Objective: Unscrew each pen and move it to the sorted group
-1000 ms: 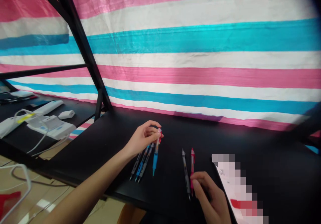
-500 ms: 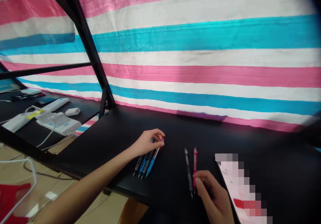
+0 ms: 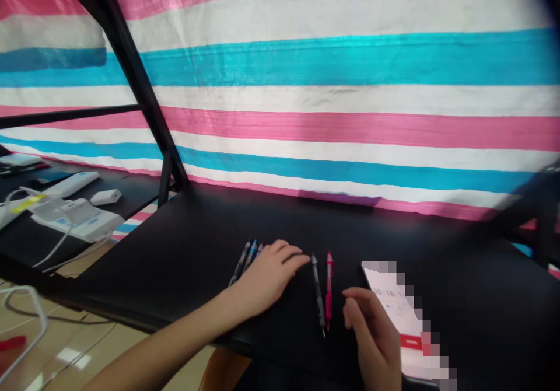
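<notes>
My left hand (image 3: 273,271) is low over the black table, palm down with fingers apart, and its fingertips come close to the top of a grey-black pen (image 3: 318,292). Beside that pen lies a red pen (image 3: 329,292), nearly parallel to it. Partly covered by my left hand and forearm are several pens; a dark pen (image 3: 240,262) and a blue one (image 3: 251,254) show their upper ends. My right hand (image 3: 375,335) is just right of the red pen, not touching it, with thumb and fingers curled but apart and nothing seen between them.
A phone (image 3: 396,309), partly pixelated, lies right of the pens beside my right hand. The black table (image 3: 184,233) meets a striped sheet (image 3: 328,128) at the back. Black frame bars (image 3: 135,76) rise at the left, near another table with white power strips (image 3: 83,219) and cables.
My left hand has moved right, off the pen group's upper ends, toward the grey-black pen. My right hand has let go of the red pen. The view has shifted slightly right.
</notes>
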{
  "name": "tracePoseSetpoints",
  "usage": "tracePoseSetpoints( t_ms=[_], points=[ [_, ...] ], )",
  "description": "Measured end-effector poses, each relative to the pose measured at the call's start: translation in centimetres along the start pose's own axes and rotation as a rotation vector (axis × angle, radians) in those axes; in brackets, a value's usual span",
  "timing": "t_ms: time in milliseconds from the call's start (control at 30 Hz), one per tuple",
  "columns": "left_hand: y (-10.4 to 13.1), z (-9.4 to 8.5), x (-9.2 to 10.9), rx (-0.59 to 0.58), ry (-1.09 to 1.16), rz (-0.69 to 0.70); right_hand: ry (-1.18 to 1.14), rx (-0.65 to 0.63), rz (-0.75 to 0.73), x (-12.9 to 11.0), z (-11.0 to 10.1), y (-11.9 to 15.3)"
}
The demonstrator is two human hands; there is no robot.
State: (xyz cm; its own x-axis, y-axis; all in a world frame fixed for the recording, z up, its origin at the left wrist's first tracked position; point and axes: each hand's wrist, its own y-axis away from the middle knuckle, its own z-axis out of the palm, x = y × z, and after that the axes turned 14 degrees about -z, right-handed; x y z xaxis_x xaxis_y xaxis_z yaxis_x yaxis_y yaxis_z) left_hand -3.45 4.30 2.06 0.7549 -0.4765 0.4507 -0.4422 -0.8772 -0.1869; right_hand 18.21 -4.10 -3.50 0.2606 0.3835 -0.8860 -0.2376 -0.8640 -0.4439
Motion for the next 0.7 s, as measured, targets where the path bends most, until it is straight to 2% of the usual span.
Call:
tracePoseSetpoints(
  t_ms=[67,100,233,333,433,533,700],
  points=[
    [0.7,1.5,1.5,-0.038,-0.219,0.177,-0.008,0.072,0.008,0.0,-0.1,-0.1],
    [1.0,2.2,2.1,-0.027,-0.300,0.220,-0.017,0.095,0.011,0.0,-0.1,-0.2],
    [1.3,4.2,2.4,0.073,-0.402,0.254,-0.035,0.107,0.014,-0.1,0.2,-0.4],
    [1.1,4.8,1.8,0.138,-0.386,0.273,-0.011,0.039,-0.017,-0.1,0.3,-0.4],
    [1.1,4.7,1.4,0.151,-0.378,0.303,0.074,-0.037,-0.084,-0.2,0.5,-0.5],
    [1.3,3.8,1.6,0.188,-0.360,0.338,0.192,-0.106,-0.218,-0.6,0.7,-0.8],
    [1.8,1.5,2.2,0.370,-0.333,0.363,0.331,-0.243,-0.365,-0.8,1.2,-1.1]
  ],
)
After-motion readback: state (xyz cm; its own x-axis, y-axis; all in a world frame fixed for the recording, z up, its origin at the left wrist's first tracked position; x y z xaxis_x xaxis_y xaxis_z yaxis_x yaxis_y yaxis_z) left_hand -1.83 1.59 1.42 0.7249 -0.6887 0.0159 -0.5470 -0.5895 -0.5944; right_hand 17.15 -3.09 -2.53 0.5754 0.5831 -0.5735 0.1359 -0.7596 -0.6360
